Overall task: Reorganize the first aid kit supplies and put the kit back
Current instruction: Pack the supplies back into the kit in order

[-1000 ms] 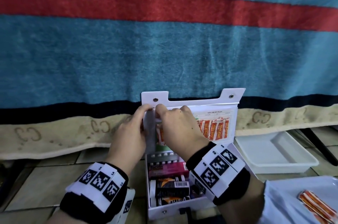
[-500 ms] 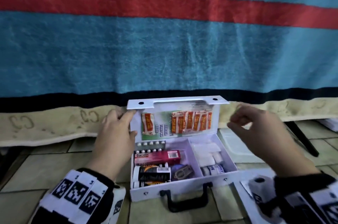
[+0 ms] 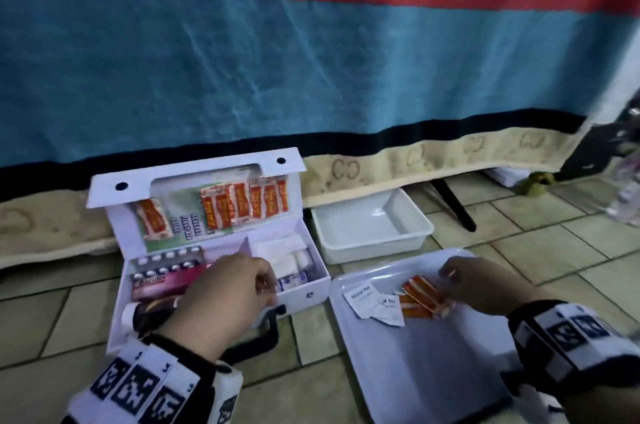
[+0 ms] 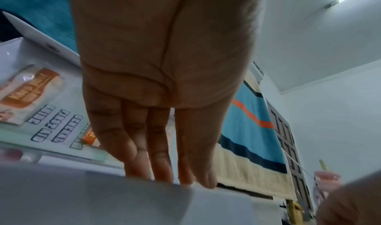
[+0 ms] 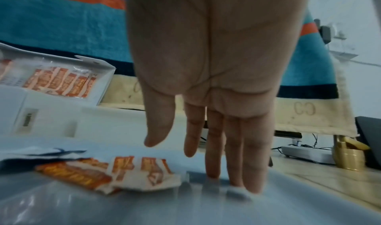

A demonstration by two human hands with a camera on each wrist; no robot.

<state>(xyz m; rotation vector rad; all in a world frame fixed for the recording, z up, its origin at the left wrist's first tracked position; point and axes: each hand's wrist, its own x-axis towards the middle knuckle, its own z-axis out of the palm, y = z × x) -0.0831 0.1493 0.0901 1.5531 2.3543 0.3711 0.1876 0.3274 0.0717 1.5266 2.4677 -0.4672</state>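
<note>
The right hand (image 3: 481, 285), withdrawn from the open white plastic first aid kit (image 3: 301, 288), is now lowered, fingers straight, beside orange plaster sachets (image 3: 420, 295) on the white tray (image 3: 433, 371); the left hand (image 3: 225, 288), fingers extended, rests on the kit's front wall; more restocking seems intended.

The white first aid kit (image 3: 304, 288) is sitting open on the tiled floor, its lid (image 3: 194, 178) standing upright. Orange plaster packets (image 3: 242, 204) are sitting in the lid pocket. A blister pack (image 3: 166, 259) and a pink box (image 3: 162, 283) are lying in the left compartment; white gauze (image 3: 280, 250) and a small bottle (image 3: 292, 280) are lying in the right. More orange packets (image 3: 420, 295) and white alcohol pads (image 3: 377, 306) are lying on the white tray (image 3: 433, 371) just beside the kit.
</note>
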